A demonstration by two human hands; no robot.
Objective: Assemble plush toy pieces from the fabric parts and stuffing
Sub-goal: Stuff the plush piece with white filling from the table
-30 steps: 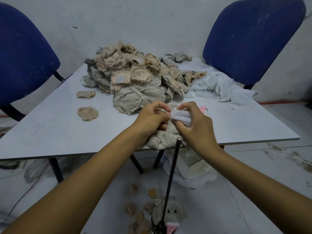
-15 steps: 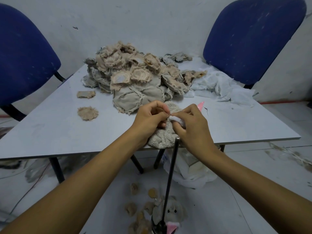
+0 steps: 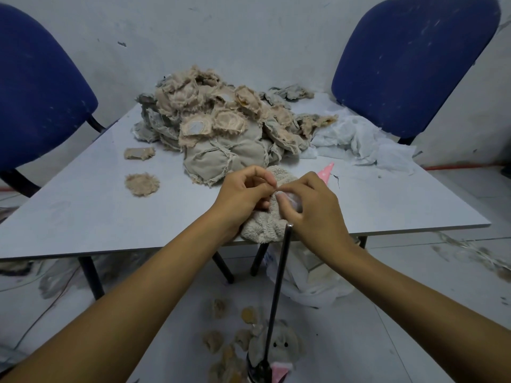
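A beige fuzzy plush piece lies at the table's near edge. My left hand grips its upper opening with curled fingers. My right hand presses a small wad of white stuffing into that opening, thumb and fingers curled round it. Only a sliver of the stuffing shows. Behind them a big heap of beige and grey fabric parts fills the table's middle. White stuffing material lies spread at the back right.
A thin black rod stands upright from the floor just in front of the table edge. Two loose fabric pieces lie at the left. A pink scrap lies behind my right hand. Blue chairs flank the table; finished plush and scraps lie on the floor.
The white stuffing, earlier a clear wad between my hands, has gone mostly into the plush piece. My right hand has pushed down and left against the opening.
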